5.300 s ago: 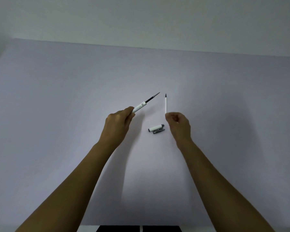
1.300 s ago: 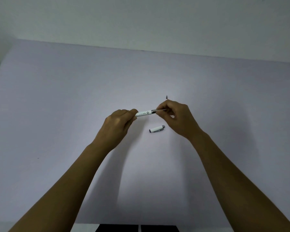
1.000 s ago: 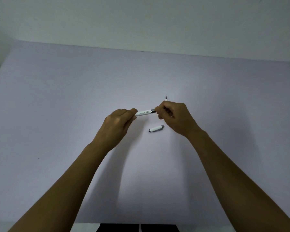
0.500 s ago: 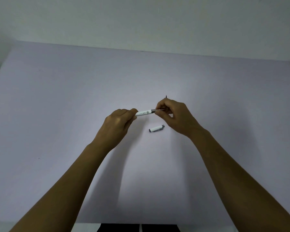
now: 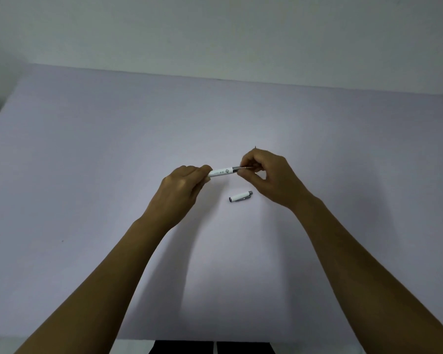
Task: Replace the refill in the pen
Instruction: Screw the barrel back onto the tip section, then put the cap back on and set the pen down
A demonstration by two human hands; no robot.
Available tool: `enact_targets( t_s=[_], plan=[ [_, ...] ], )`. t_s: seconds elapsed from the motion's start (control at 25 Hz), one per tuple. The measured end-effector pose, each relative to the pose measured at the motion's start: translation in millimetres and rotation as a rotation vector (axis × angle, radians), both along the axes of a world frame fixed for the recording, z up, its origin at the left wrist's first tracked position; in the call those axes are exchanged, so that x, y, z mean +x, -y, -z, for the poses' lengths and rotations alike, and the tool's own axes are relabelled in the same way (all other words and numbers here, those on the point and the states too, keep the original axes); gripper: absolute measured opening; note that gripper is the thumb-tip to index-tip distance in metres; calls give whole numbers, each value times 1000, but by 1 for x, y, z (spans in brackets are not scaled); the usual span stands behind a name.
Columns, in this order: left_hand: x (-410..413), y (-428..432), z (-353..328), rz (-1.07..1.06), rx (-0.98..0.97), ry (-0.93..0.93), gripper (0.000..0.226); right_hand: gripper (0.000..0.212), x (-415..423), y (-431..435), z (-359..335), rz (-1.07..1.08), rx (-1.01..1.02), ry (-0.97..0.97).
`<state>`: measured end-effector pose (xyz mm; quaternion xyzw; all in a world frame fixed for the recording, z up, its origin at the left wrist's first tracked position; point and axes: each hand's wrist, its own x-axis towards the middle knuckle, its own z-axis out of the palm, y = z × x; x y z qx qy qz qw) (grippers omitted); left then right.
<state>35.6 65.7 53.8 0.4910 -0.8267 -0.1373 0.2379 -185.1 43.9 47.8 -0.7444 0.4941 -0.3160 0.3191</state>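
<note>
Between both hands (image 5: 241, 175), slim white pen barrel (image 5: 221, 172).

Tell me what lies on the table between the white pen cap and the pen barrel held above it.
Nothing: in the head view, only bare pale table separates the white pen cap from the white pen barrel gripped by both hands.

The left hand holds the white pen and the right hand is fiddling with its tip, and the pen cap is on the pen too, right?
Not quite. The head view shows the pen cap lying on the table, off the white pen. The rest is right: the left hand holds it, and the right hand works at its tip.
</note>
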Motion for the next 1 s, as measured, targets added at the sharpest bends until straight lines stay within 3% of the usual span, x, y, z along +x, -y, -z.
enact_targets(
  t_s=[0.32, 0.44, 0.64, 0.76, 0.84, 0.92, 1.0],
  plan=[
    [-1, -3, -2, 1, -3, 18, 10, 13, 0, 0, -2, -31, -34, -72],
    [-2, -5, -2, -6, -3, 9, 11, 26, 1, -1, -3, 8, -6, -103],
    [-1, -7, -3, -10, -7, 5, 12, 14, 2, -2, -7, -44, -35, -108],
    [0, -9, -3, -10, -3, -9, 13, 18, 0, -3, -2, 16, 103, 44],
    [3, -10, -2, -35, 0, -12, 13, 28, -5, -3, 11, 166, 172, 130],
    [6, -12, -2, -55, 5, -3, 13, 26, -9, -4, 31, 236, 106, -85],
    [9, -14, -1, -55, 10, 10, 13, 26, -8, -9, 53, 142, 99, -344]
  ],
)
